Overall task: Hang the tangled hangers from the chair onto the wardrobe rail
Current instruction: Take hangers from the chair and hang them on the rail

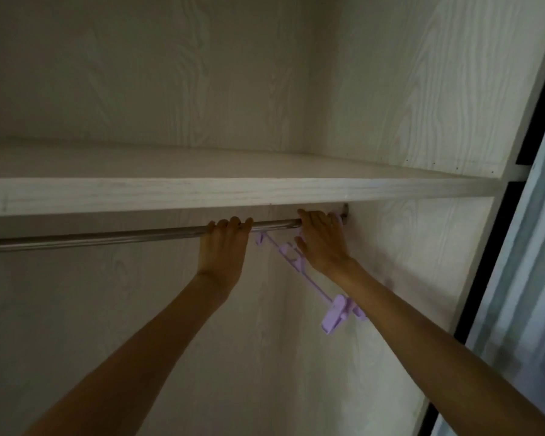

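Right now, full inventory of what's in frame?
rail: 1, silver metal, runs under the shelf to the right wall
hanger: 1 visible, lilac plastic with a clip, tilted below the rail's right end, partly behind the right hand
shelf: 1, pale wood grain, above the rail
sliding door: 1, dark frame, right edge
left hand: fingers curled over the rail
right hand: at the rail's right end on the hanger; grip unclear

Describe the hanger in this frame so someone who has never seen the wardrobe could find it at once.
Under the white shelf runs a metal rail. Near its right end, beside the right hand, a lilac plastic hanger slants down. It is the only coloured thing, with a clip at its lower end.
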`<state>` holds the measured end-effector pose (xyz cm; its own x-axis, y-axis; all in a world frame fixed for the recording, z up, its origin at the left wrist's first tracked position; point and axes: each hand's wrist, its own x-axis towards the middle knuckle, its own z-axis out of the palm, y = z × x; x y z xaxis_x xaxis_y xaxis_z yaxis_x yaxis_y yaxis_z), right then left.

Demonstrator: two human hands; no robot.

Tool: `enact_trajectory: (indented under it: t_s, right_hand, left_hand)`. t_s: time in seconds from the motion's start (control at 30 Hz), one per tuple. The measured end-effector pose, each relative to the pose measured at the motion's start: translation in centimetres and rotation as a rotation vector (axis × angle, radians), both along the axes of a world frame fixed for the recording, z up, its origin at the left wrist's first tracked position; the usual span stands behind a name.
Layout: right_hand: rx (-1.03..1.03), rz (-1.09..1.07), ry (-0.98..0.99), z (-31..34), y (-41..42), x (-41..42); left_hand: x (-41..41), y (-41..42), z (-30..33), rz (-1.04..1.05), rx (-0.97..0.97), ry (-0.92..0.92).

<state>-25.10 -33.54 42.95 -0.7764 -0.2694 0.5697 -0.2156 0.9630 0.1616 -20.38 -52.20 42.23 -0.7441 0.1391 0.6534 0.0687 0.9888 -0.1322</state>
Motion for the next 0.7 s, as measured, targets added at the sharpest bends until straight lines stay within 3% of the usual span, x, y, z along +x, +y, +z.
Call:
enact_trajectory:
  t_s: [0.57, 0.7]
  right_hand:
    - [0.047, -0.114, -0.042, 0.7, 4.6, -0.3]
    - [-0.047, -0.104, -0.028, -0.1, 4.2, 1.3]
  left_hand:
    - [0.1, 0.0, -0.2, -0.019, 0.044, -0.029]
    - [0.4, 0.1, -0.7, -0.06, 0.131, -0.083]
